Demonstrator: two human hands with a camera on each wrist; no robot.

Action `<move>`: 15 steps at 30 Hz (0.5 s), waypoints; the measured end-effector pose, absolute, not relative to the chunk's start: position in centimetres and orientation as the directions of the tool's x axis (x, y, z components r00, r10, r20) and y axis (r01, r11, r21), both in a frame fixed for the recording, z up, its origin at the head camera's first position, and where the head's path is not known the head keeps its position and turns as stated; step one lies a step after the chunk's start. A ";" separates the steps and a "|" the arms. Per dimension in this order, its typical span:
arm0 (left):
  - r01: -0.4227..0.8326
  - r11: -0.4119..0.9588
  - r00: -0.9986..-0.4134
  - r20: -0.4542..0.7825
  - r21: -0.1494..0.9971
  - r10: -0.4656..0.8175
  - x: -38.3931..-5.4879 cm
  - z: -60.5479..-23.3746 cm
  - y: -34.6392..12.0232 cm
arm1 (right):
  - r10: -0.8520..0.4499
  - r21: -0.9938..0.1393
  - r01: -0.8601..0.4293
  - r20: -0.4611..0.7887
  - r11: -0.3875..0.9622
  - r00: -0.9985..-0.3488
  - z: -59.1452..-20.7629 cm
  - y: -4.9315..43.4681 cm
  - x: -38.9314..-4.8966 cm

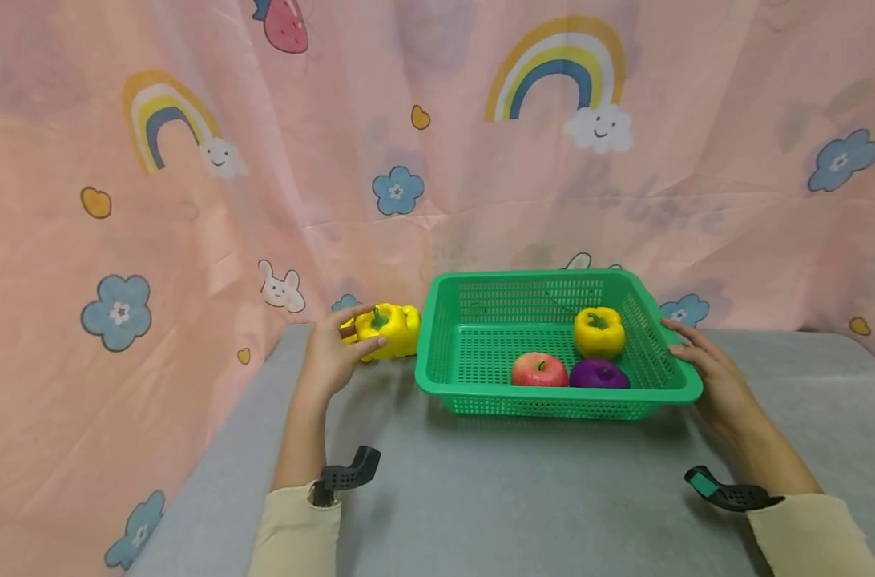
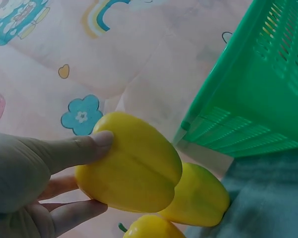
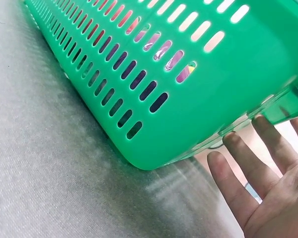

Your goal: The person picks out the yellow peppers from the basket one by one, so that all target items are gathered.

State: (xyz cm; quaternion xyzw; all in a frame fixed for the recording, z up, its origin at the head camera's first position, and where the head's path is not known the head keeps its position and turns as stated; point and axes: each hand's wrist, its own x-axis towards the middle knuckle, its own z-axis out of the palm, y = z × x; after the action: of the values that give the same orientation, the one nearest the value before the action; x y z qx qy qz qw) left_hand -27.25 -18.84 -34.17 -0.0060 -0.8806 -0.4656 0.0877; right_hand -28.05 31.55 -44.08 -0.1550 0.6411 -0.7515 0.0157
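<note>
My left hand (image 1: pixel 328 353) grips a yellow bell pepper (image 2: pixel 131 163) between thumb and fingers, left of the green basket (image 1: pixel 560 393). Close by it in the left wrist view are another yellow bell pepper (image 2: pixel 201 196) and a smaller-looking yellow one (image 2: pixel 154 229) with a green stem, partly cut off. My right hand (image 1: pixel 719 381) touches the basket's right end; its fingers look nearly straight in the right wrist view, with the thumb out of sight there. Inside the basket are a yellow bell pepper (image 1: pixel 599 338), a red apple (image 1: pixel 538 371) and a round purple item (image 1: pixel 599 374), the latter two partly behind the front rim.
The basket stands on a grey tabletop (image 1: pixel 510 497). A pink patterned curtain (image 1: pixel 336 144) hangs behind the table and along its left side. Black wrist mounts (image 1: pixel 352 470) sit on both forearms.
</note>
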 end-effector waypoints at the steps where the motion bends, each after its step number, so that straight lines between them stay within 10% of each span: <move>1: 0.092 0.569 -0.986 0.156 0.817 -0.065 -27.3 -34.2 -18.9 | -0.222 -0.968 -0.176 0.214 -0.180 -0.951 -44.1 31.6 -28.0; 15: 0.087 0.635 -0.995 0.094 0.768 0.022 -27.8 -35.8 -19.4 | -0.231 -0.963 -0.174 0.220 -0.205 -0.948 -44.0 31.5 -27.9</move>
State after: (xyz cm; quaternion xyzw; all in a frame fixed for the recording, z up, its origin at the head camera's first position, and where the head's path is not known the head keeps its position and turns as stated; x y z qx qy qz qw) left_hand -27.80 -19.37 -35.75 -0.0301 -0.9033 -0.4262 0.0381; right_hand -27.91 31.51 -43.97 -0.1605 0.6303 -0.7593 0.0186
